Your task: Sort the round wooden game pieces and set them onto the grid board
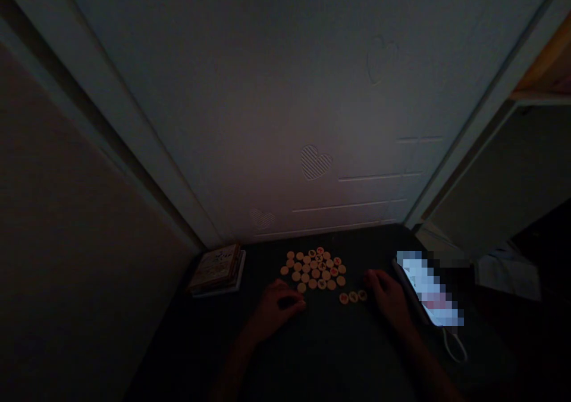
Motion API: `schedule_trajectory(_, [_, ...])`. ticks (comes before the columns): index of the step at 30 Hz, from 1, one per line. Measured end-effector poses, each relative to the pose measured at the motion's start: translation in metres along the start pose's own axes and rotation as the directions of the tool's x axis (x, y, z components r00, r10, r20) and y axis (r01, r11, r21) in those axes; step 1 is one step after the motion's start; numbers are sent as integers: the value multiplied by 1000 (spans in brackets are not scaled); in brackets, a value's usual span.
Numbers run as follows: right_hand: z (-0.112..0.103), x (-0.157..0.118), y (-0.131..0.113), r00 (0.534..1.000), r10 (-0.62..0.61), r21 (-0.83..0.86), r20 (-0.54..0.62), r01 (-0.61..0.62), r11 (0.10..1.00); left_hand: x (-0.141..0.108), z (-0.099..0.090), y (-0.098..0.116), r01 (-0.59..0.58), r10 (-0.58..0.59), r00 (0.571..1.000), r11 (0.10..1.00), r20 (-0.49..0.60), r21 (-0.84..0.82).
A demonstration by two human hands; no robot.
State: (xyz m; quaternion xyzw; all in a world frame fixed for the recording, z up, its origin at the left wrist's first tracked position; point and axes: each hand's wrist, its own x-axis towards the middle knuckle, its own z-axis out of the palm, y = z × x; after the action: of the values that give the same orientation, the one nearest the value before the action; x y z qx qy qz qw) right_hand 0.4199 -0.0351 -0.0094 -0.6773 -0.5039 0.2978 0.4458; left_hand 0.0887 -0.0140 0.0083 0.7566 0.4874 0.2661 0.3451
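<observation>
Round wooden Chinese chess pieces (315, 273) lie in a loose cluster on the dark table, some showing red or black characters and others blank. Just in front of the cluster, my left hand (273, 308) pinches a small pale piece (302, 304) between thumb and fingers. Three pieces (353, 297) with markings form a short row at the right front of the cluster. Beside the right end of that row is my right hand (389, 295), its fingers curled together. Whatever those fingers may hold is hidden in the dim light.
A stack of thin boards or books (216, 269) lies at the table's left. To the right of my right hand is a lit phone (417, 280) with a white strap loop (455, 347). A pale panel with embossed hearts (316, 163) rises behind the dark table (321, 354).
</observation>
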Motion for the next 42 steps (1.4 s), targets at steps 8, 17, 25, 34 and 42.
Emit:
schedule_trajectory(8, [0, 0, -1, 1000, 1, -13, -3, -1, 1000, 3, 5, -7, -66, 65, 998, 996, 13, 65])
schedule_trajectory(17, [-1, -1, -6, 1000, 19, -11, -13, -19, 1000, 3, 4, -4, -82, 79, 996, 991, 32, 109])
schedule_trajectory(25, [-1, -1, -2, 1000, 11, -23, 10, -10, 1000, 3, 0, -1, 53, -71, 989, 989, -129, -137])
schedule_trajectory(34, [15, 6, -16, 989, -101, -83, 106, 110, 990, 13, -18, -36, 175, -227, 843, 973, -488, -151])
schedule_trajectory(42, [39, 10, -35, 967, -144, -402, 212, 220, 889, 11, -13, -35, 149, -189, 864, 981, -466, -122])
